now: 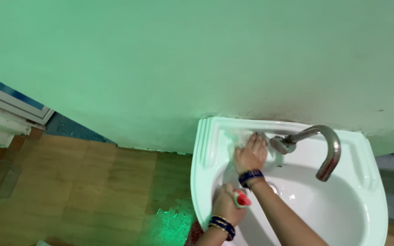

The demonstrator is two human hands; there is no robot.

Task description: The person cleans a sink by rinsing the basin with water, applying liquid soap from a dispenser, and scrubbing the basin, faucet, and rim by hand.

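A white wall-hung sink (206, 150) sits under a green wall, with a curved metal tap (329, 150) at its back. My right hand (251, 155) lies flat on the sink's back left ledge, fingers stretched toward the tap's base, over a whitish foamy smear (233, 136). My left hand (226, 207) rests at the sink's front left rim, closed around a small red and green object (242, 199). Both wrists wear dark blue bangles. Whether anything lies under the right palm is hidden.
The green wall (183, 59) fills the upper view. Brown floor tiles (78, 182) lie to the left below the sink, with a green patterned mat (172, 225) near its foot. A white frame (5, 109) stands at far left.
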